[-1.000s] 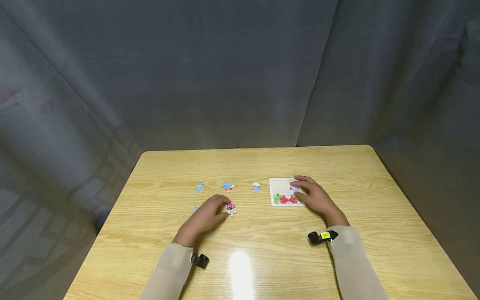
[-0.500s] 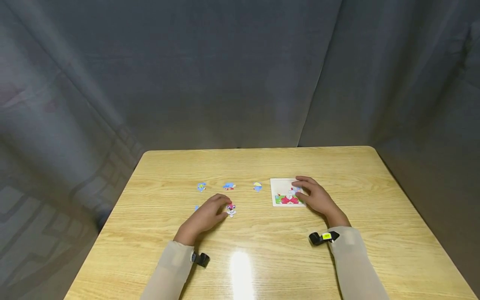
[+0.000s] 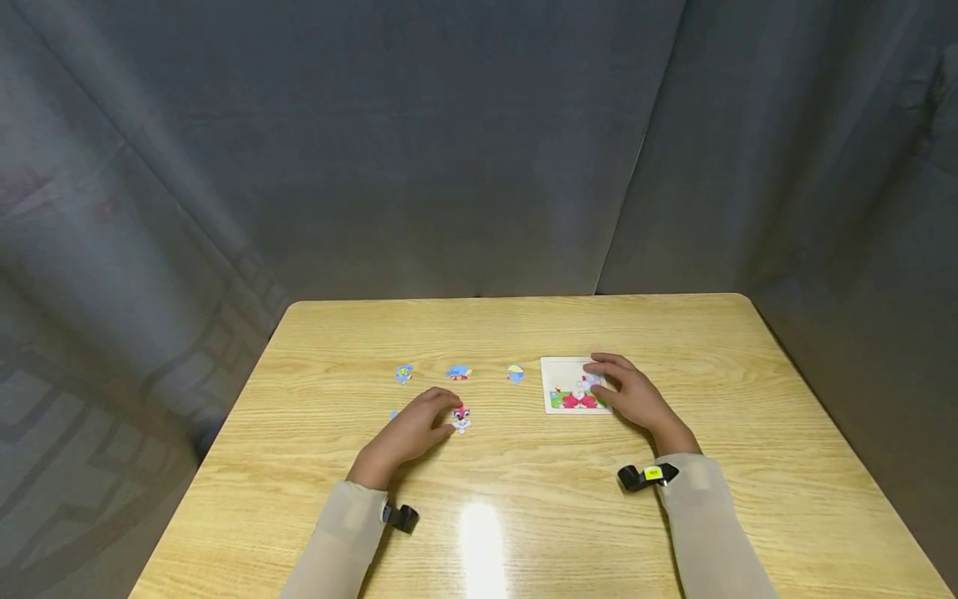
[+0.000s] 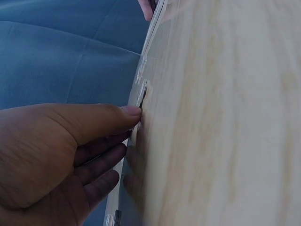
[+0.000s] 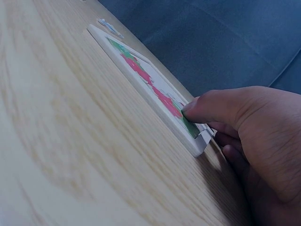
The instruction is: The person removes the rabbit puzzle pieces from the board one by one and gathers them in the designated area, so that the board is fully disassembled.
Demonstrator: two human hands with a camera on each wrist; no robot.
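A white puzzle board [image 3: 561, 384] with a red and green picture lies right of the table's middle. My right hand [image 3: 627, 393] holds its right side. The thumb [image 5: 207, 106] presses on the board's corner [image 5: 200, 141] and the other fingers curl at its edge. My left hand [image 3: 410, 430] lies left of centre. Its thumb and forefinger pinch a small red and white puzzle piece [image 3: 461, 418] that lies flat on the table. In the left wrist view the thumb tip [image 4: 131, 111] touches that piece [image 4: 142, 94] edge-on.
Three loose blue pieces lie in a row behind the left hand: [image 3: 404, 373], [image 3: 458, 373], [image 3: 515, 373]. Another piece [image 3: 392, 414] peeks out left of that hand. The wooden table [image 3: 509, 324] stands before a grey curtain, its left and right edges close by.
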